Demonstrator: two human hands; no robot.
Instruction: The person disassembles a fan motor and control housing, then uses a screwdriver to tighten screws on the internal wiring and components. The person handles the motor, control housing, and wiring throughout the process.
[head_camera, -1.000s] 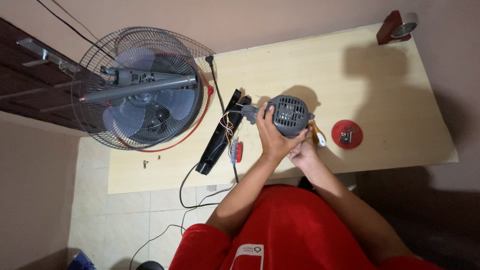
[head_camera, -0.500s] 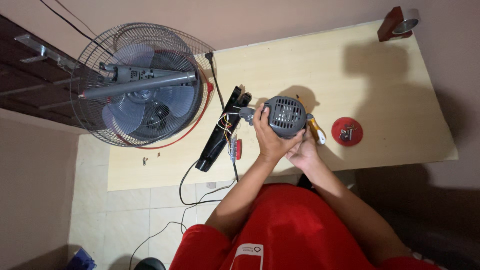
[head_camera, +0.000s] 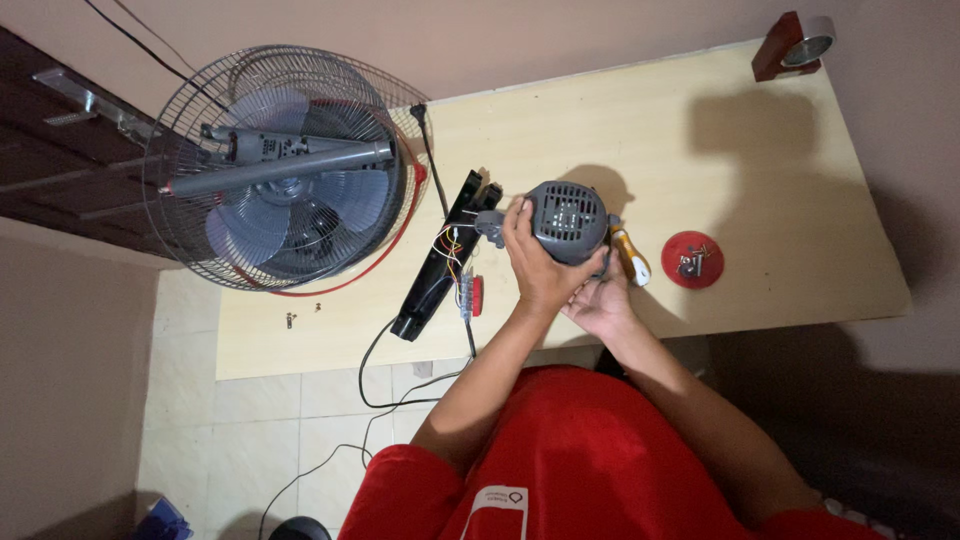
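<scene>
- The round grey vented plastic fan motor housing (head_camera: 567, 220) sits above the pale wooden table (head_camera: 760, 190), between both hands.
- The left hand (head_camera: 535, 265) curls closed around its left side.
- The right hand (head_camera: 600, 300) cups it from beneath, fingers closed on it.

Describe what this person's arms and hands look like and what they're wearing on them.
Both arms are bare from above the elbow down to the hands, with no gloves on the left hand or the right hand. No watch, ring or bracelet is visible. Short red sleeves belong to a red shirt with a small white printed mark low on it.
</scene>
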